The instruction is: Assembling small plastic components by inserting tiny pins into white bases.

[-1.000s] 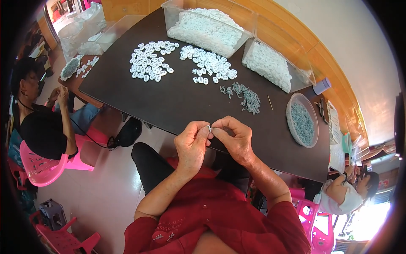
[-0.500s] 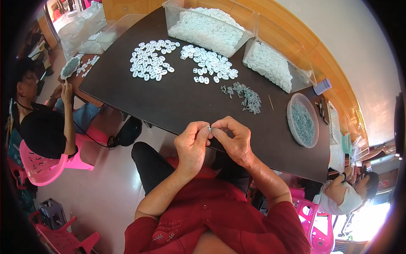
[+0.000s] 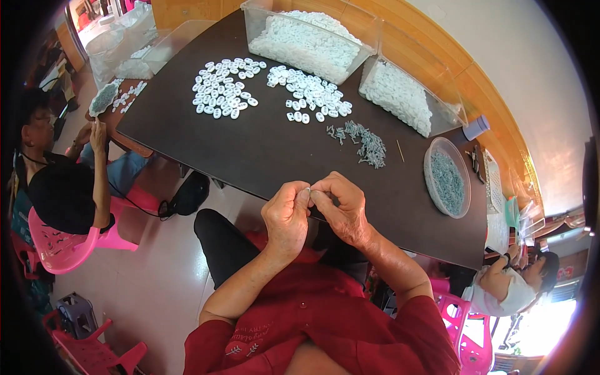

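My left hand (image 3: 286, 219) and my right hand (image 3: 344, 209) meet at the table's near edge. Thumbs and forefingers are pinched together around a tiny white piece (image 3: 310, 189), mostly covered by the fingertips, so its exact kind does not show. Beyond them on the dark table (image 3: 262, 147) lie two groups of small white oval pieces with dark slots, a left group (image 3: 215, 90) and a middle group (image 3: 315, 97). Right of these is a loose heap of small grey-green, screw-like pieces (image 3: 372, 147), the loose parts nearest my right hand.
Clear bins of white pieces, one large (image 3: 375, 53) and one smaller (image 3: 447, 112), line the back. At right stand a round tub (image 3: 429, 178) of grey-green pieces and a purple cup (image 3: 477, 128). A thin stick (image 3: 400, 151) lies nearby. Two people sit at either side.
My right hand has shifted slightly left and its fingers have closed in over the white piece, which shows less now. My left hand has moved only a little.
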Tool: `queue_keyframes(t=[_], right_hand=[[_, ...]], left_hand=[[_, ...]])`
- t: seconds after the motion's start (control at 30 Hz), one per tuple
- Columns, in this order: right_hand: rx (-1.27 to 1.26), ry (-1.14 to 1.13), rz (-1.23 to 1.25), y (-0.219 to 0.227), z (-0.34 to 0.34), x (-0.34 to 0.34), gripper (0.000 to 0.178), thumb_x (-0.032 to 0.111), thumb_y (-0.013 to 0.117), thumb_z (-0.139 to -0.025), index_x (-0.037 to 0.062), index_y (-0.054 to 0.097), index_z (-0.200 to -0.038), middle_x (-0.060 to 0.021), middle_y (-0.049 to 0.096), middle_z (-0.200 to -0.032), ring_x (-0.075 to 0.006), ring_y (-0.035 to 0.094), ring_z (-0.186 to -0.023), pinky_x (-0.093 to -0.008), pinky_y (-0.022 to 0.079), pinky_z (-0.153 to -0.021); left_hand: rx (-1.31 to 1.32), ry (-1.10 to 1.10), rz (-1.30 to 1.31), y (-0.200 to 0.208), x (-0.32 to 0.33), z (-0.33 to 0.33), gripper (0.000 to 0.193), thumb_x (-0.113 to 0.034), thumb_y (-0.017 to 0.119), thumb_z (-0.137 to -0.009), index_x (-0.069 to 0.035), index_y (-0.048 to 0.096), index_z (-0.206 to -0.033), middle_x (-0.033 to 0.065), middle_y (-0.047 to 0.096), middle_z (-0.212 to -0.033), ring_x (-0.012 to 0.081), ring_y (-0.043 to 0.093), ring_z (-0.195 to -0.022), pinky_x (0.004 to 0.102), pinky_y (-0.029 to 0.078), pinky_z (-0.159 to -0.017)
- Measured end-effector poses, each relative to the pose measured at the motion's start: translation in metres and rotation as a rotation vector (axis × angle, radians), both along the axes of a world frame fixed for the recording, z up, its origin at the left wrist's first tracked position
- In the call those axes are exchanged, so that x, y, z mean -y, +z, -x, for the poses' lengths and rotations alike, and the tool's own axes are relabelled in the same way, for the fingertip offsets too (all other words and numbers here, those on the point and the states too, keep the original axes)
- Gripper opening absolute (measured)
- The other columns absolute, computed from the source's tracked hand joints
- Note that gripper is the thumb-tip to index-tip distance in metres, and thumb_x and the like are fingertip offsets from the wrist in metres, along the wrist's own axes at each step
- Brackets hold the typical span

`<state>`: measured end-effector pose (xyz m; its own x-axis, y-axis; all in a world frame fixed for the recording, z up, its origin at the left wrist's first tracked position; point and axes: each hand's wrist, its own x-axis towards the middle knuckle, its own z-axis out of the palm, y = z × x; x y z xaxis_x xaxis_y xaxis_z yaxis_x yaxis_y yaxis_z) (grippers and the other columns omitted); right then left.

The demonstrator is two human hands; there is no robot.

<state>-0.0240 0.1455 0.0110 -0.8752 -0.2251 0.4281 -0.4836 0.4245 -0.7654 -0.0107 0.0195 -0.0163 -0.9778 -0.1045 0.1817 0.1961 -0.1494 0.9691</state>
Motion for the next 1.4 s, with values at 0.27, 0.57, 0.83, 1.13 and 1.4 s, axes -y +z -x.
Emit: queue_keyframes(t=[0.27,0.57,0.83,1.13,1.4], right_hand=[[-0.033,-0.001,-0.003,-0.002,0.005,0.001,0.004,-0.001,0.058,-0.08,0.0002,0.061,-0.082,-0.0065,0.059,-0.07,-0.0206,0.053,-0.063,-0.0312,0.043,-0.057],[0.26,-0.059,0.173,0.002,-0.002,0.0,0.007,0.002,0.057,-0.085,-0.0004,0.062,-0.089,-0.0039,0.063,-0.076,-0.0099,0.058,-0.07,-0.0247,0.045,-0.06],[0.303,-0.05,0.144,0.002,0.0,0.001,0.006,0.004,0.058,-0.086,-0.0003,0.061,-0.087,-0.0033,0.063,-0.076,-0.0067,0.055,-0.068,-0.0229,0.043,-0.057],[0.131,-0.055,0.038,-0.01,0.004,0.004,0.005,0.003,0.056,-0.084,-0.0002,0.059,-0.08,-0.0073,0.058,-0.071,-0.0167,0.054,-0.062,-0.0291,0.043,-0.056],[0.219,-0.03,0.132,-0.01,0.004,0.003,0.009,0.005,0.054,-0.087,-0.0013,0.06,-0.084,-0.0079,0.058,-0.072,-0.02,0.057,-0.069,-0.0324,0.047,-0.063]], left_hand=[[0.09,-0.096,-0.182,0.0,0.004,0.006,0.01,-0.006,0.054,-0.092,0.001,0.06,-0.093,0.0008,0.059,-0.074,0.0038,0.05,-0.059,0.0167,0.04,-0.049],[0.153,-0.135,-0.212,0.004,0.007,0.008,0.01,-0.005,0.053,-0.091,0.002,0.061,-0.094,0.0018,0.06,-0.075,0.0038,0.051,-0.059,0.0161,0.041,-0.048],[0.148,-0.141,-0.228,0.003,0.007,0.007,0.011,-0.005,0.053,-0.091,0.002,0.061,-0.094,0.0021,0.061,-0.075,0.0039,0.051,-0.059,0.0157,0.041,-0.049],[0.099,-0.097,-0.231,-0.004,0.003,0.006,0.01,-0.003,0.052,-0.091,0.002,0.061,-0.092,0.0019,0.06,-0.075,0.0041,0.051,-0.058,0.016,0.04,-0.048],[0.231,-0.132,-0.344,0.001,0.009,0.012,0.009,-0.003,0.054,-0.09,0.003,0.06,-0.092,0.0055,0.061,-0.072,0.006,0.052,-0.054,0.0185,0.042,-0.043]])
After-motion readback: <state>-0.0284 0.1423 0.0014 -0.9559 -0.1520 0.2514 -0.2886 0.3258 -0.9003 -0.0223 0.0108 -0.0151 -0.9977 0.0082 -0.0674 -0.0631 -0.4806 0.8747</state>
